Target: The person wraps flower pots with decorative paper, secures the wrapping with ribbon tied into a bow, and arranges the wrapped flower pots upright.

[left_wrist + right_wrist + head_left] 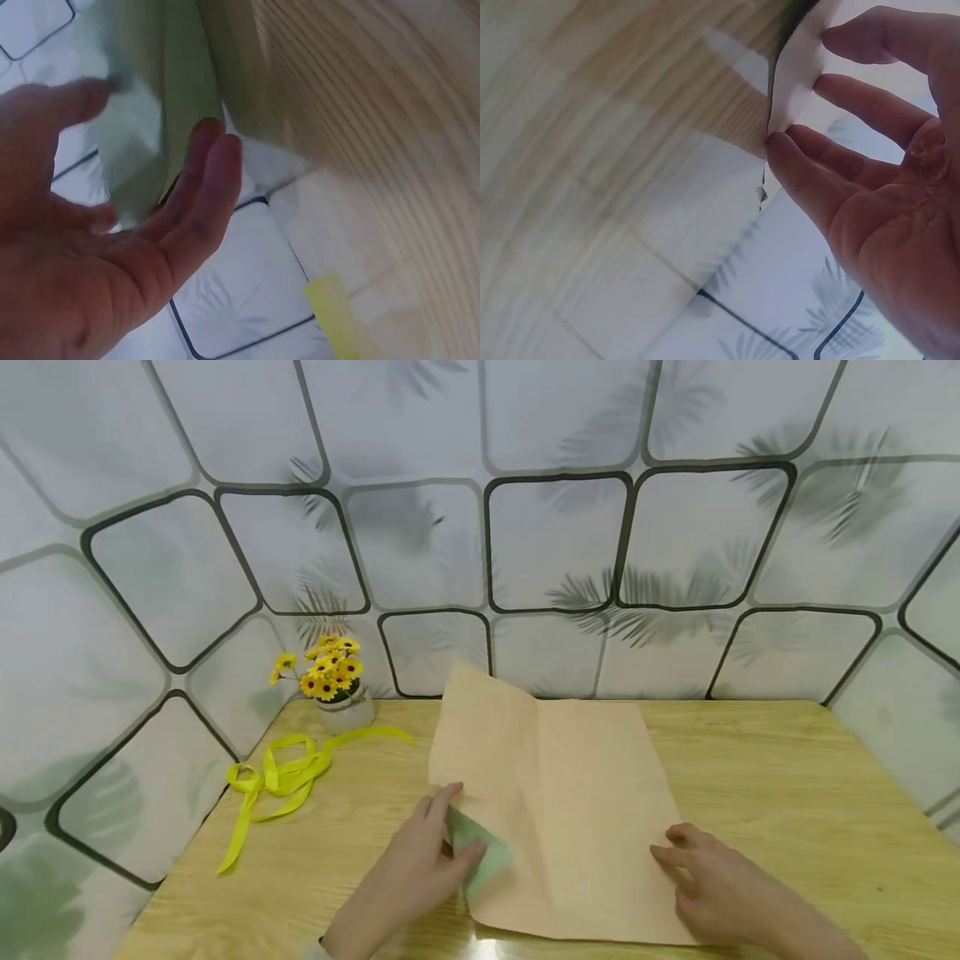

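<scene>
A large sheet of wrapping paper (600,810), tan on its upper face and green on the other, lies creased on the table, its far left part standing up. Its near left edge is turned over, showing a green flap (483,852). My left hand (420,864) holds the paper there, thumb on the flap; in the left wrist view the green side (142,150) comes between thumb and fingers. At the right edge my right hand (716,885) rests with loosely bent fingers. In the right wrist view its fingertips touch the paper's edge (795,82).
A tangled yellow ribbon (288,777) lies on the wooden table (787,785) to the left. Behind it stands a small pot (348,714) of yellow flowers (327,668). Patterned cloth (555,543) hangs around the table's back and sides.
</scene>
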A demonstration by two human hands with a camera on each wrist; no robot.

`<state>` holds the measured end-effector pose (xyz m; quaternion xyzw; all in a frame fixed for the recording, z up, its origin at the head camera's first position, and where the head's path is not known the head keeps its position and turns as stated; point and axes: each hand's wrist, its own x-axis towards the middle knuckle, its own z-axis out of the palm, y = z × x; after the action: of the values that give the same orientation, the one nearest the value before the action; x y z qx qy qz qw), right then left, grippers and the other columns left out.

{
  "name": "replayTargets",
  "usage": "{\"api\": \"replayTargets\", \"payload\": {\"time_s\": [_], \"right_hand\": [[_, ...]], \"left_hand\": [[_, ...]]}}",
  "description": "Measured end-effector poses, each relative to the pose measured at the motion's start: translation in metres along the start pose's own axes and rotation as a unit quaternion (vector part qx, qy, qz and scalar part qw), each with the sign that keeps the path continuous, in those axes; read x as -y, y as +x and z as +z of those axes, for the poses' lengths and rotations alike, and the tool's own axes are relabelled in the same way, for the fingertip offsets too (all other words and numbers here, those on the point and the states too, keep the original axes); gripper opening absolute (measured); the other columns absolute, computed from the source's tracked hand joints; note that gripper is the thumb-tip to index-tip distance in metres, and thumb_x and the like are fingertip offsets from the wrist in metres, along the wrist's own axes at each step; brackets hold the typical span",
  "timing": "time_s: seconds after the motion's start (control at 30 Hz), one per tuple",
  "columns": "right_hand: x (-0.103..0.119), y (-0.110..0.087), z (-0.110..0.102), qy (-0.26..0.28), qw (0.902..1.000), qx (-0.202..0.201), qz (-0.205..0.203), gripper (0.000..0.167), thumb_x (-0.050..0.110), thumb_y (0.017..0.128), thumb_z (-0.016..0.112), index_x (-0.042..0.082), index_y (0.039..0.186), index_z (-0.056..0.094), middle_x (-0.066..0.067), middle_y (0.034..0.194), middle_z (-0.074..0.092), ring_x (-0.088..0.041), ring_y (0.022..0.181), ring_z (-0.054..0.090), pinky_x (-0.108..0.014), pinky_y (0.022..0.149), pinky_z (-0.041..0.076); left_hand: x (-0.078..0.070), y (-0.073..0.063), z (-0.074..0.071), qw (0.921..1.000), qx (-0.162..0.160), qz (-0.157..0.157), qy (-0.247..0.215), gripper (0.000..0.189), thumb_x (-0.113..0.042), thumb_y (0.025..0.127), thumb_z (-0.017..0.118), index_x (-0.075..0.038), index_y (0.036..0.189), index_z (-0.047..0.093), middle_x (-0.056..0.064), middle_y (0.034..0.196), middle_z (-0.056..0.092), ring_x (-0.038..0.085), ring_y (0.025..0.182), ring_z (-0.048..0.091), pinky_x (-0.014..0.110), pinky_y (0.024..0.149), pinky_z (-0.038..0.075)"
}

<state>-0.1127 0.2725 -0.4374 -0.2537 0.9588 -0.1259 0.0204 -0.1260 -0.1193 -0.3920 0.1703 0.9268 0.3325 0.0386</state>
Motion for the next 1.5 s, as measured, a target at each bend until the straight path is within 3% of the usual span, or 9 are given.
{"api": "replayTargets", "payload": {"time_s": [0.13,0.33,0.43,0.63,0.77,1.0,1.17,1.3,1.5], "right_hand": [[-0.007,-0.003,0.0,-0.003,1.0,0.0,-0.006,0.045,0.011,0.076,0.076,0.0,0.12,0.073,-0.025,0.125,0.062,-0.037,0.107,0.067,-0.052,0.082,0.059],[-0.013,-0.008,-0.003,-0.008,0.9999,-0.013,-0.008,0.043,0.013,0.076,0.079,-0.003,0.116,0.075,-0.023,0.123,0.062,-0.036,0.106,0.066,-0.049,0.083,0.059],[-0.012,-0.008,-0.003,-0.005,0.9999,-0.013,-0.006,0.042,0.014,0.077,0.08,-0.003,0.115,0.075,-0.022,0.122,0.063,-0.035,0.106,0.066,-0.05,0.084,0.058],[-0.011,-0.007,-0.002,0.019,0.9997,0.011,0.011,0.043,0.016,0.079,0.078,-0.003,0.118,0.074,-0.024,0.125,0.062,-0.037,0.109,0.065,-0.054,0.085,0.057],[-0.011,-0.006,-0.002,0.02,0.9998,0.007,0.003,0.044,0.016,0.079,0.08,-0.003,0.118,0.074,-0.024,0.124,0.062,-0.038,0.108,0.065,-0.054,0.084,0.057],[-0.012,-0.005,-0.002,0.002,1.0,-0.008,0.004,0.044,0.019,0.077,0.082,0.001,0.117,0.076,-0.021,0.124,0.063,-0.036,0.108,0.066,-0.054,0.087,0.057],[-0.015,-0.006,-0.002,-0.007,0.9999,-0.014,-0.004,0.043,0.02,0.077,0.084,0.002,0.115,0.077,-0.022,0.123,0.065,-0.037,0.107,0.067,-0.053,0.085,0.058],[-0.017,-0.006,0.0,-0.016,0.9993,-0.029,-0.017,0.043,0.021,0.076,0.085,0.001,0.114,0.077,-0.023,0.122,0.067,-0.039,0.106,0.067,-0.055,0.085,0.057],[-0.019,-0.007,0.002,-0.017,0.999,-0.034,-0.022,0.042,0.021,0.077,0.085,0.001,0.113,0.077,-0.024,0.121,0.069,-0.043,0.109,0.066,-0.059,0.084,0.056]], "left_hand": [[0.014,-0.006,-0.01,0.9969,0.075,-0.021,-0.007,0.084,-0.062,0.098,0.057,-0.005,0.157,0.037,0.012,0.14,0.057,0.01,0.098,0.061,0.03,0.081,0.055],[0.034,0.001,-0.016,0.9861,0.153,0.015,-0.061,0.068,-0.048,0.109,0.043,0.0,0.156,0.037,0.017,0.15,0.055,0.016,0.105,0.069,0.033,0.089,0.058],[0.038,0.003,-0.016,0.9883,0.145,0.002,-0.046,0.064,-0.049,0.11,0.04,-0.005,0.155,0.042,0.015,0.15,0.055,0.024,0.117,0.066,0.042,0.097,0.056],[0.04,0.005,-0.016,0.9894,0.142,-0.023,-0.017,0.061,-0.03,0.096,0.063,-0.011,0.152,0.05,0.004,0.107,0.06,0.016,0.087,0.052,0.03,0.071,0.044],[0.041,0.004,-0.017,0.9898,0.139,-0.029,0.016,0.066,-0.014,0.086,0.067,-0.009,0.15,0.053,0.009,0.112,0.057,0.018,0.086,0.048,0.032,0.071,0.041],[0.042,0.004,-0.014,0.9918,0.122,-0.021,0.034,0.065,-0.004,0.085,0.076,-0.005,0.146,0.056,0.016,0.119,0.053,0.018,0.079,0.046,0.027,0.064,0.039],[0.039,0.005,-0.013,0.9943,0.081,-0.017,0.068,0.06,-0.006,0.079,0.082,-0.006,0.136,0.065,0.018,0.137,0.047,0.028,0.105,0.051,0.036,0.076,0.05],[0.036,0.005,-0.012,0.9948,0.051,0.007,0.088,0.052,-0.004,0.075,0.084,-0.003,0.126,0.07,0.02,0.151,0.04,0.045,0.131,0.04,0.055,0.097,0.049],[0.04,0.008,-0.011,0.9943,0.036,0.03,0.095,0.033,-0.006,0.072,0.084,0.001,0.103,0.075,0.018,0.156,0.04,0.047,0.137,0.038,0.057,0.101,0.049]]}}
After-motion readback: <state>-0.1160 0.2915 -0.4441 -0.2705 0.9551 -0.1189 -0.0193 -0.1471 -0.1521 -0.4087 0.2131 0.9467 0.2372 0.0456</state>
